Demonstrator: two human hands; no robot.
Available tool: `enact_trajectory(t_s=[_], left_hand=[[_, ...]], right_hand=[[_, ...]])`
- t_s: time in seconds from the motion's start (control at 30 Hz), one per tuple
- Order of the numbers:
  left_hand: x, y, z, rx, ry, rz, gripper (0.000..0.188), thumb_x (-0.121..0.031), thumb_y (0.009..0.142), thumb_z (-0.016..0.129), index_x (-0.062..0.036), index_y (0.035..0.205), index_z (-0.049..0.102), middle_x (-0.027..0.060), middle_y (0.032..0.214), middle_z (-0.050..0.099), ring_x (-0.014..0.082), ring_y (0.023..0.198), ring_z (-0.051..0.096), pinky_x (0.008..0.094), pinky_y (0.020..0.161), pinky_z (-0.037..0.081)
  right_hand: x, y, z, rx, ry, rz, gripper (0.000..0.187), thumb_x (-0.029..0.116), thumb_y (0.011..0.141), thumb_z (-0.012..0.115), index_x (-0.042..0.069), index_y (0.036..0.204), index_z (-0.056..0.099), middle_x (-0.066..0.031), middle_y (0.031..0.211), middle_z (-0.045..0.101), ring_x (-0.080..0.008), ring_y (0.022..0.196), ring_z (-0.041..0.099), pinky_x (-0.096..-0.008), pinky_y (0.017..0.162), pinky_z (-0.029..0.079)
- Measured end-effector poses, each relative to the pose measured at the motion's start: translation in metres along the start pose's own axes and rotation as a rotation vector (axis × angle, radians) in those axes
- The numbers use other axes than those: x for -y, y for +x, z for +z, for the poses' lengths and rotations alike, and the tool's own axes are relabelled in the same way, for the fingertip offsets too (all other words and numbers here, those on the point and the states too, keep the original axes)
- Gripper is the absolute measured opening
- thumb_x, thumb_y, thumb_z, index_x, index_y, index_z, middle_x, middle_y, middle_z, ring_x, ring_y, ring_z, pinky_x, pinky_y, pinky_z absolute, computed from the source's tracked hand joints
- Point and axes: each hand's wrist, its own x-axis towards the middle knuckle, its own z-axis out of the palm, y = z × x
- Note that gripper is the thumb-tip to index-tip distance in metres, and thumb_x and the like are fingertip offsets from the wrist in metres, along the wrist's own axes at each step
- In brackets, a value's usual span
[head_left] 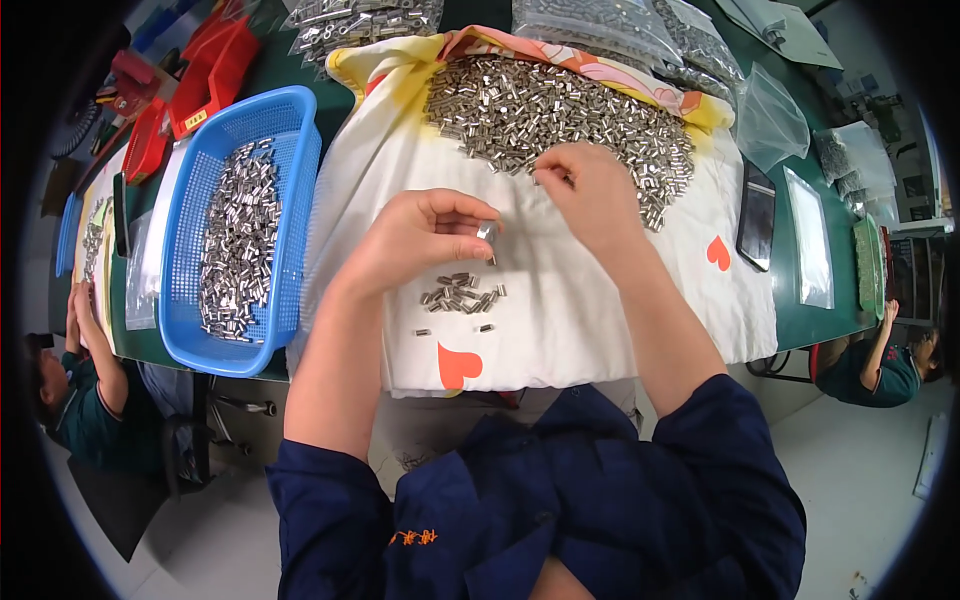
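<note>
A big heap of small silver metal tubes (560,115) lies on a white cloth (560,320) with orange hearts. My left hand (420,235) pinches one small silver tube (487,232) between thumb and fingers above the cloth's middle. My right hand (590,190) rests at the near edge of the heap, fingertips closed on a tube there. A small cluster of tubes (462,295) lies on the cloth just below my left hand.
A blue plastic basket (190,330) with many silver tubes stands at the left. Red bins (210,70) sit at the far left. Clear bags of parts (600,25) lie behind the cloth. A dark phone (756,215) lies at the right. Other people sit at both sides.
</note>
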Motion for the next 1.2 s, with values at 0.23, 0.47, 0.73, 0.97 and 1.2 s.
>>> enact_trajectory(t_s=[0.23,0.47,0.73,0.97,1.2], left_hand=[[0.003,0.002,-0.002,-0.066,-0.105,0.008,0.031,0.001,0.072,0.065,0.0013,0.102,0.057,0.0059,0.091,0.062,0.0104,0.080,0.059,0.0220,0.073,0.048],[0.005,0.003,-0.003,-0.093,-0.103,0.083,0.033,0.000,0.072,0.066,0.0019,0.104,0.056,0.0055,0.093,0.062,0.0095,0.082,0.059,0.0213,0.074,0.047],[0.004,0.003,-0.002,-0.136,-0.111,0.049,0.034,0.000,0.072,0.066,0.0033,0.105,0.055,0.0067,0.091,0.062,0.0097,0.081,0.059,0.0211,0.074,0.047],[0.005,0.003,-0.002,-0.141,-0.118,0.073,0.032,-0.001,0.073,0.066,0.0038,0.104,0.056,0.0063,0.089,0.062,0.0099,0.080,0.059,0.0207,0.073,0.047],[0.008,0.003,0.001,-0.175,-0.117,0.082,0.031,-0.001,0.074,0.066,0.0042,0.102,0.056,0.0072,0.088,0.062,0.0101,0.079,0.059,0.0209,0.073,0.047]], right_hand=[[0.007,-0.002,0.014,0.099,-0.262,-0.020,0.006,0.013,0.071,0.061,0.007,0.070,0.061,-0.0089,0.074,0.057,-0.0261,0.076,0.053,-0.0370,0.069,0.042],[0.009,-0.005,0.006,0.082,-0.273,-0.018,0.005,0.011,0.072,0.060,0.007,0.072,0.061,-0.0095,0.076,0.058,-0.0260,0.077,0.054,-0.0364,0.070,0.043],[0.044,-0.010,-0.007,0.252,0.511,0.199,0.007,0.007,0.074,0.059,0.003,0.080,0.063,-0.0069,0.079,0.060,-0.0166,0.075,0.056,-0.0277,0.069,0.044],[0.047,-0.015,-0.001,0.179,0.507,0.124,0.008,0.007,0.073,0.058,0.002,0.079,0.061,-0.0085,0.078,0.061,-0.0203,0.070,0.060,-0.0289,0.063,0.047],[0.047,-0.019,0.013,-0.083,0.206,-0.232,0.005,0.004,0.067,0.061,0.004,0.070,0.057,-0.0073,0.069,0.057,-0.0252,0.067,0.055,-0.0342,0.061,0.045]])
